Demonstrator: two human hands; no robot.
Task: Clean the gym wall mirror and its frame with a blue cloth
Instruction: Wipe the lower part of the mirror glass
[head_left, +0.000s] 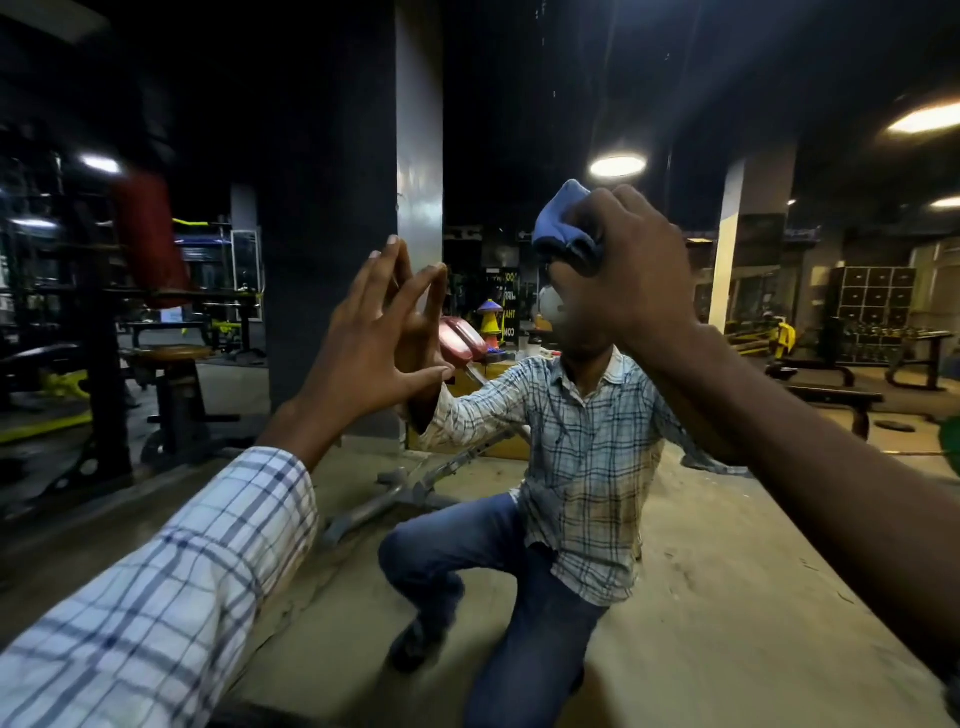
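Mirror (727, 571) filled nearly the whole view, and you faced it close up. Your left hand (363, 338) was spread, fingers straight and apart, with the fingertips (393, 241) touching the glass and meeting their own reflection. Your right hand (634, 270) sat higher and to the right, with its fingers curled tight round a bunched blue cloth (563, 223) held up against the glass. The cloth stuck out above and to the left of your knuckles. The two hands were apart. A checked sleeve (156, 597) covered your left forearm, and the right forearm was bare.

In the glass, your reflection (587, 452) crouched in a checked shirt and blue jeans, its head hidden behind your right hand and the cloth. Behind it stood a grey pillar (418, 156), with a bench (415, 483) low on the floor. A blurred red punch bag (148, 234) hung at the left and lockers (878, 301) stood at the far right. A round ceiling light (617, 166) was lit just above the cloth.
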